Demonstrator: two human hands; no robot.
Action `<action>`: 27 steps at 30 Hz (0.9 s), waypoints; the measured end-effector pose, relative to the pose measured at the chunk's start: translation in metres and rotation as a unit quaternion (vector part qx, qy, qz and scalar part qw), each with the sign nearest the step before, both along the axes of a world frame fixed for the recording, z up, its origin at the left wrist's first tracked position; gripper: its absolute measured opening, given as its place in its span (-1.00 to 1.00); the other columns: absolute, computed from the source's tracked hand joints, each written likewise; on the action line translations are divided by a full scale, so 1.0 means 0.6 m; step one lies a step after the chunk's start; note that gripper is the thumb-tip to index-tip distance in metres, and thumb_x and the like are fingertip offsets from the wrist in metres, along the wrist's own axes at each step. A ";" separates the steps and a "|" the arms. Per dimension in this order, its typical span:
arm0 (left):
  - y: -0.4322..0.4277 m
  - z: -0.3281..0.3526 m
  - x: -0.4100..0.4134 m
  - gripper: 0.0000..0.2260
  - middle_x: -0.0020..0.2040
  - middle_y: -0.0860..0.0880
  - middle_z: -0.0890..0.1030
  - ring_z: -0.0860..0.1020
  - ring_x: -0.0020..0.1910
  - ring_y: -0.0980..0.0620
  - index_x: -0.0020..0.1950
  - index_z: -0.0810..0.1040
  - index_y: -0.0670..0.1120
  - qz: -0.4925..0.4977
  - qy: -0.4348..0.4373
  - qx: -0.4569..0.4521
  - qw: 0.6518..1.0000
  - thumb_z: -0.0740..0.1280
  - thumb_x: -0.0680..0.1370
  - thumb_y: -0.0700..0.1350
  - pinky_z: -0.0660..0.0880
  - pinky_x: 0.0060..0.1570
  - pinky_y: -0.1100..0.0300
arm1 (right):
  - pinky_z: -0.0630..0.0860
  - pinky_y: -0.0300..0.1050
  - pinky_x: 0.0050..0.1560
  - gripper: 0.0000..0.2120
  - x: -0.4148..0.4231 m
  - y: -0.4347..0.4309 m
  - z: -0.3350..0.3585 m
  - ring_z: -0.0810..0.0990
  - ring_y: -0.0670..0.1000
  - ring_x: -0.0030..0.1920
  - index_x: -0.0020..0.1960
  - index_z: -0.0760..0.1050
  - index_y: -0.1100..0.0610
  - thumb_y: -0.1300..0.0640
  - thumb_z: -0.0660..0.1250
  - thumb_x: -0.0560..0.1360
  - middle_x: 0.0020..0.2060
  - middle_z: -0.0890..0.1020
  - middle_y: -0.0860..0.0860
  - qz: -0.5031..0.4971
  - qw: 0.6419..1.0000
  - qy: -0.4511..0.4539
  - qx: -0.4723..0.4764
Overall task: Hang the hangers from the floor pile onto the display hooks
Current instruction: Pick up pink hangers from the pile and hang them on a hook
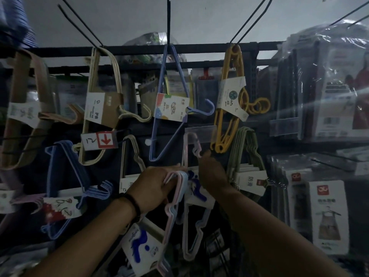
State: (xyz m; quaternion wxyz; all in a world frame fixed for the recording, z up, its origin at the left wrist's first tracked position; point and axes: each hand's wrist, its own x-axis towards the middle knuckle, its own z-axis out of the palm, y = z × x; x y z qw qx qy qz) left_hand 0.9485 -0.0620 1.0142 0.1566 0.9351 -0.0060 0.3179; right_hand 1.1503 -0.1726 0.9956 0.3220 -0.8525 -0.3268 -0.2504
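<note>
My left hand [157,184] grips a bundle of pastel pink and blue hangers [171,212] by its upper corner; the bundle's white card with blue print [141,246] hangs below. My right hand [211,172] reaches up beside it, its fingertips at the hook end of a pink hanger [194,145] that hangs on a display hook with a clear price strip [199,133]. Whether the right fingers pinch the hanger or only touch it is unclear in the dim light.
Other hanger packs hang on hooks: beige [103,100], blue [169,104], yellow [231,100], green [245,154], blue lower left [65,186]. Long bare black hooks [168,21] jut out overhead. Plastic-wrapped goods [327,86] fill the right side.
</note>
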 end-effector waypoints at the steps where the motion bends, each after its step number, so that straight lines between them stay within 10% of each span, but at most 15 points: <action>1: 0.000 -0.001 -0.002 -0.68 0.35 0.25 0.58 0.52 0.34 0.33 0.44 0.54 0.19 0.014 -0.003 -0.005 1.000 0.30 0.69 -0.02 0.43 0.40 0.32 | 0.57 -0.04 -0.16 -0.75 0.010 0.009 0.004 0.71 0.16 0.01 0.32 0.35 0.21 0.17 0.23 0.68 0.06 0.68 0.14 -0.005 1.000 0.001 -0.020; 9: -0.019 0.009 0.008 -0.79 -0.13 0.07 0.70 0.71 -0.25 0.12 0.09 0.62 0.03 0.107 -0.026 -0.047 0.993 0.20 0.72 0.03 0.64 -0.13 0.17 | 0.57 0.04 0.18 -0.58 0.064 0.058 0.022 0.58 0.20 0.29 0.50 0.32 0.30 0.25 0.22 0.67 0.33 0.50 0.22 -0.024 0.975 -0.050 -0.217; 14: -0.027 0.023 0.007 -0.81 -0.16 0.01 0.73 0.72 -0.28 0.11 0.11 0.63 0.10 0.079 -0.054 -0.117 0.988 0.22 0.71 0.03 0.68 -0.18 0.11 | 0.46 -0.02 -0.20 -0.58 0.031 0.008 0.038 0.61 0.19 0.05 0.53 0.33 0.16 0.18 0.16 0.67 0.15 0.51 0.16 0.028 0.981 -0.054 -0.185; 19: -0.020 0.029 0.020 -0.75 -0.01 -0.05 0.73 0.69 -0.04 -0.01 0.24 0.63 0.05 0.102 -0.092 -0.079 0.987 0.20 0.71 0.06 0.64 0.03 -0.06 | 0.51 0.02 -0.22 -0.56 -0.099 -0.104 0.037 0.61 0.11 -0.18 -0.02 0.48 -0.04 -0.31 -0.02 0.62 -0.20 0.61 -0.01 0.161 0.986 0.039 0.002; 22: -0.025 0.036 0.032 -0.72 0.09 -0.05 0.72 0.67 0.05 -0.07 0.33 0.60 0.05 0.116 -0.100 -0.086 0.985 0.16 0.73 0.04 0.62 0.12 -0.05 | 0.59 0.00 -0.14 -0.58 -0.170 -0.143 0.021 0.64 -0.01 -0.10 0.24 0.48 -0.12 -0.35 0.16 0.55 -0.04 0.66 -0.06 0.246 0.965 0.053 -0.073; 27: -0.045 0.047 0.053 -0.73 -0.12 -0.06 0.68 0.65 -0.19 -0.07 0.24 0.50 -0.01 0.111 -0.120 -0.085 0.983 0.14 0.72 0.11 0.62 -0.12 -0.13 | 0.45 -0.04 -0.24 -0.67 -0.174 -0.102 -0.014 0.57 0.07 -0.15 0.39 0.33 -0.01 -0.10 0.13 0.68 0.02 0.62 0.04 0.118 0.984 -0.045 -0.128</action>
